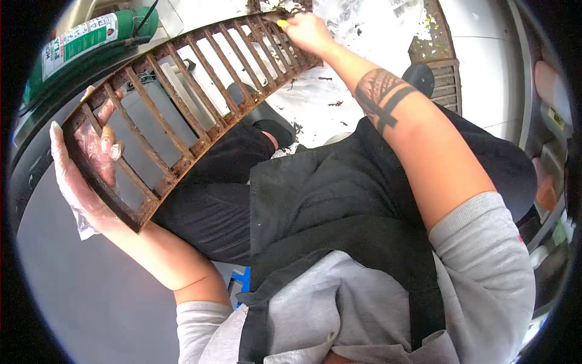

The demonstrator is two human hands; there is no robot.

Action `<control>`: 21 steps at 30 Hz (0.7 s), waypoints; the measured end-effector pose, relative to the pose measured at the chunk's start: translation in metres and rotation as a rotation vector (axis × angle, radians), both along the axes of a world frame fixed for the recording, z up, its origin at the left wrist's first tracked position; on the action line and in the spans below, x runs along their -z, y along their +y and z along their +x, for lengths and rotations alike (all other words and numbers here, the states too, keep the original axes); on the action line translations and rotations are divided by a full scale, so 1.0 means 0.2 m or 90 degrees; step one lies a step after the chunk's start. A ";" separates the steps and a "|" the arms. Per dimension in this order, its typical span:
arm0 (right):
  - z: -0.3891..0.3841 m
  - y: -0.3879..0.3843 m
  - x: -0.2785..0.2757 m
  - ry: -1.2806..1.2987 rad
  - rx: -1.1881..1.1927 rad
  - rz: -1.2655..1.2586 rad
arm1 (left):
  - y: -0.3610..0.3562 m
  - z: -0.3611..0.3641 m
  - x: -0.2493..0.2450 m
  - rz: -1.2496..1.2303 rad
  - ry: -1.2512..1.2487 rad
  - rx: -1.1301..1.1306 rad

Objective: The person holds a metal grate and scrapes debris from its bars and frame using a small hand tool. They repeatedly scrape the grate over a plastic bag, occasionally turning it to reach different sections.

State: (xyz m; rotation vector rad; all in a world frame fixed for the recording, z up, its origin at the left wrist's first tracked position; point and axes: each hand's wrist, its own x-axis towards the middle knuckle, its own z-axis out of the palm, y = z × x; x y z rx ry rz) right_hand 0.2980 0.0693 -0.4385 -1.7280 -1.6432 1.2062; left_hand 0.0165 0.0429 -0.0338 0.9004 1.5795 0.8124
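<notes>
A long, rusty metal grate (pixel 209 142) with many crossbars slants across the upper left, over my left leg. My left hand (pixel 100 151), in a clear plastic glove, grips its near end, the fingers passing through the gap by the last bar. At the far end is my right hand (pixel 306 33), closed around a small tool (pixel 282 23) with a yellow part. A dark, narrow piece of the tool reaches onto the grate's top bars. The tool's exact kind is hard to make out.
Dark flakes lie on white plastic sheeting (pixel 327 115) beyond my knees. A green canister (pixel 91 42) lies at the upper left, close to the grate. Another slatted grate (pixel 445 85) rests on the tiles at the right. A grey surface (pixel 73 273) fills the lower left.
</notes>
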 end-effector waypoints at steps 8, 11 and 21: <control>0.06 -0.31 0.12 0.067 0.076 0.025 | 0.02 -0.01 -0.01 -0.045 -0.026 0.016; 0.05 -0.07 0.13 0.041 0.042 -0.040 | 0.03 -0.05 0.00 -0.027 -0.078 0.057; 0.40 -0.55 -0.05 -0.059 -0.068 -0.210 | 0.02 -0.07 0.00 0.000 -0.064 0.081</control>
